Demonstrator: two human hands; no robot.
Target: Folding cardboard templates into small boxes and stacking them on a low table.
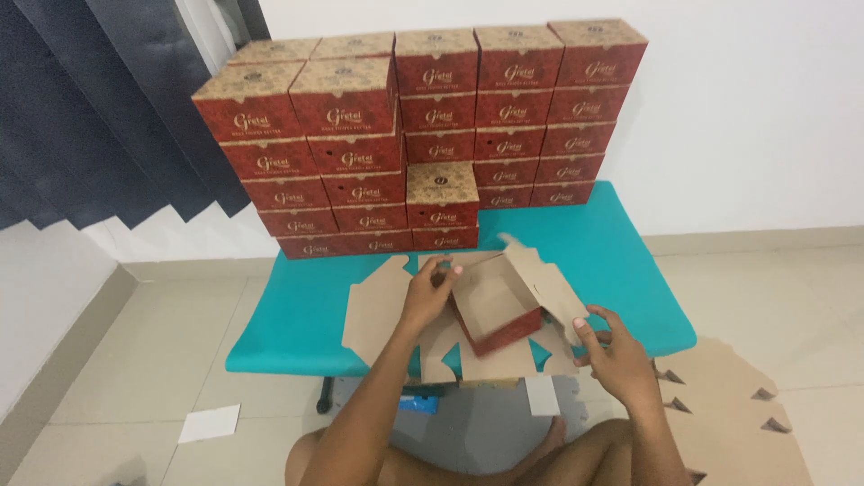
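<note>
We sit low before a small teal surface (pixel 297 315), and at the centre of the frame we work a half-folded box (pixel 497 310), brown card inside and patterned red outside. Our left hand (pixel 430 290) pinches the box's left wall between thumb and fingers, pressing it upright so the side stands square. Our right hand (pixel 614 353), lower right of centre, grips the outer edge of the open flap with bent fingers, holding it out and clear so the walls have room to fold in. The unfolded flaps spread flat on the surface around the box, which steadies it.

Across the upper half of the frame, finished red boxes (pixel 423 135) stand stacked in tight rows against the white wall, keeping them out of the working area. At the lower right, flat card blanks (pixel 738 423) lie on the floor within easy reach. A white paper scrap (pixel 209 422) lies on the tiles at lower left.
</note>
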